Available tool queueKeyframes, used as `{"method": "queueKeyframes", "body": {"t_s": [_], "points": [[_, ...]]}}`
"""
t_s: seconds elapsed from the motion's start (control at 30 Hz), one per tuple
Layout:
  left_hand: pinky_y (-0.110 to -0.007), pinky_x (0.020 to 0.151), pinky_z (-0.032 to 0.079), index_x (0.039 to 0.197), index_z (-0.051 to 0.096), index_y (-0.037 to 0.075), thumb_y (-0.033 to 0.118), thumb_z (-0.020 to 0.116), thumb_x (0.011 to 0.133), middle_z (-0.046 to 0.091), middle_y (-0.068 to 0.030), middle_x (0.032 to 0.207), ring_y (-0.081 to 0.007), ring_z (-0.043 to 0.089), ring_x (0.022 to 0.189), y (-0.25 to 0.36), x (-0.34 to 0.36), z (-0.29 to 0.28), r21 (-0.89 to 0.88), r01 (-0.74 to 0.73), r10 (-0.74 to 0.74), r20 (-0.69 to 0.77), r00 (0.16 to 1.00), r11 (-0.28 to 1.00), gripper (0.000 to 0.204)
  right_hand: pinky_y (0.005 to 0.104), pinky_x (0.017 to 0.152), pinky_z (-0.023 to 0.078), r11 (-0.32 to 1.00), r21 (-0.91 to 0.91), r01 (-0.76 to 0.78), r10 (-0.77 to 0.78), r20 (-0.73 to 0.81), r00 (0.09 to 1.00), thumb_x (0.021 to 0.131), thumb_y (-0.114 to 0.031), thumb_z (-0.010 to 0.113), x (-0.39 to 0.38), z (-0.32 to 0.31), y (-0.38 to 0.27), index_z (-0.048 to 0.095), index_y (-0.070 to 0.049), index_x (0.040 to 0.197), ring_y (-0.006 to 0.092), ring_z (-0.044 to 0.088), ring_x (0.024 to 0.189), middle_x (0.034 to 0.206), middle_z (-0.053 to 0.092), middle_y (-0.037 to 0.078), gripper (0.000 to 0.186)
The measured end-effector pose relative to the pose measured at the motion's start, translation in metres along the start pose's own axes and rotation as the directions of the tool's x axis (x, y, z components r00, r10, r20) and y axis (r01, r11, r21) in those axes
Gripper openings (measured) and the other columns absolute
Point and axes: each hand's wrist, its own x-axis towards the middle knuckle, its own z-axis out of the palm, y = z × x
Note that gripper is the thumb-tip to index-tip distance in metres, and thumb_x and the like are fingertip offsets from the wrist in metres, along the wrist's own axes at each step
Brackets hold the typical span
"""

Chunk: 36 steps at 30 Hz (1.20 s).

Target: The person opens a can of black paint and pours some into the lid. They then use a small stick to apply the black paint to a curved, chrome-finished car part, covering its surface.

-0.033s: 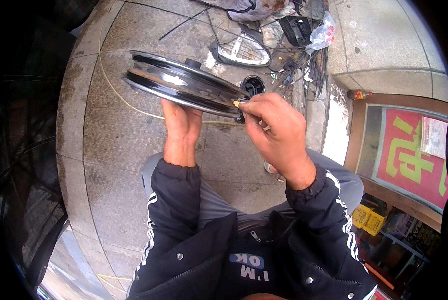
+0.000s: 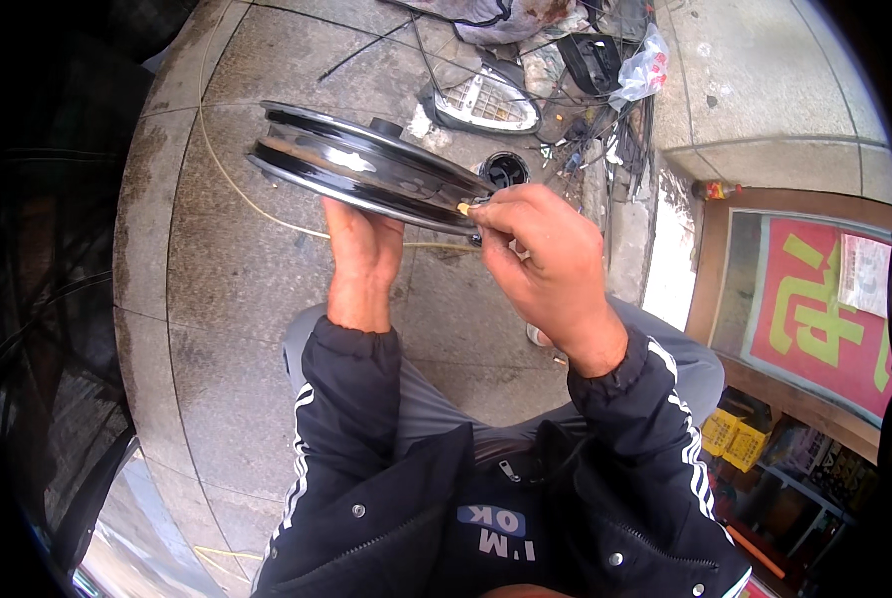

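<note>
A glossy black wheel rim (image 2: 396, 178) is held up, tilted down toward the right, with a short hub stub on its far face. Under its near side my left hand (image 2: 363, 244) supports it, palm up, with the fingers mostly hidden behind the rim. My right hand (image 2: 548, 239) is closed in a pinch at the rim's right end. From its fingertips sticks a small yellow piece (image 2: 463, 208), touching or very near the rim's channel; its kind is unclear. Just beyond that hand stands a round container (image 2: 507, 169) with a dark, shiny inside.
A grey-and-white vehicle panel (image 2: 486, 100) lies beyond the rim, beside cables, a plastic bag (image 2: 643, 68) and other scrap. A thin pale hose (image 2: 229, 179) curves over the paving. To the right are a wood-framed red sign (image 2: 815, 299) and yellow crates (image 2: 733, 439).
My right hand has shifted slightly left along the rim, the yellow piece with it. My left hand and the rim have hardly moved.
</note>
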Motion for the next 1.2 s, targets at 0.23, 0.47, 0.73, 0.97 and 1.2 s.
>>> {"method": "queueKeyframes", "body": {"t_s": [0.23, 0.47, 0.73, 0.97, 1.2], "points": [[-0.049, 0.112, 0.045, 0.144, 0.057, 0.009, 0.058, 0.049, 0.107, 0.062, -0.0072, 0.141, -0.0263, 0.057, 0.130, 0.003, -0.001, 0.002, -0.014, -0.021, 0.020, -0.011, 1.000, 1.000, 0.063, 0.0387, 0.070, 0.056, 0.997, -0.060, -0.046, 0.052, 0.095, 0.994, 0.077, 0.003, 0.076, -0.014, -0.007, 0.021, 0.072, -0.004, 0.097, 0.0296, 0.070, 0.080, 0.091, 0.068, 0.009, 0.022], [-0.043, 0.105, 0.055, 0.150, 0.049, 0.012, 0.064, 0.043, 0.108, 0.059, -0.0057, 0.146, -0.0225, 0.060, 0.131, 0.002, 0.001, -0.002, 0.022, -0.023, 0.021, 0.060, 0.998, 0.999, 0.067, 0.0384, 0.070, 0.057, 0.997, -0.020, -0.071, 0.073, 0.109, 0.991, 0.078, 0.003, 0.076, -0.015, 0.005, 0.021, 0.072, -0.004, 0.097, 0.0301, 0.070, 0.081, 0.091, 0.069, 0.009, 0.021], [-0.048, 0.114, 0.043, 0.145, 0.056, 0.009, 0.059, 0.049, 0.106, 0.061, -0.0070, 0.144, -0.0272, 0.055, 0.132, 0.002, -0.001, -0.005, -0.029, -0.002, 0.002, 0.019, 1.000, 1.000, 0.064, 0.0388, 0.070, 0.057, 0.996, 0.077, -0.047, 0.044, 0.041, 0.998, 0.079, 0.003, 0.075, -0.002, 0.007, 0.004, 0.071, -0.004, 0.095, 0.0298, 0.071, 0.081, 0.092, 0.069, 0.010, 0.018], [-0.048, 0.115, 0.042, 0.146, 0.055, 0.007, 0.054, 0.048, 0.108, 0.060, -0.0076, 0.145, -0.0269, 0.055, 0.132, 0.001, -0.003, -0.004, -0.017, -0.011, 0.011, 0.001, 1.000, 1.000, 0.061, 0.0385, 0.069, 0.056, 0.997, 0.055, -0.044, 0.043, 0.035, 0.998, 0.079, 0.003, 0.074, -0.007, 0.005, 0.002, 0.071, -0.004, 0.096, 0.0293, 0.070, 0.081, 0.091, 0.068, 0.010, 0.019], [-0.047, 0.114, 0.043, 0.145, 0.056, 0.006, 0.054, 0.049, 0.108, 0.061, -0.0084, 0.143, -0.0267, 0.056, 0.131, -0.002, -0.002, -0.003, -0.021, -0.009, 0.010, 0.008, 1.000, 1.000, 0.061, 0.0380, 0.066, 0.056, 0.992, -0.038, -0.122, 0.124, 0.077, 0.989, 0.076, 0.005, 0.075, -0.013, -0.010, 0.012, 0.071, -0.004, 0.097, 0.0291, 0.070, 0.078, 0.090, 0.068, 0.009, 0.023]]}}
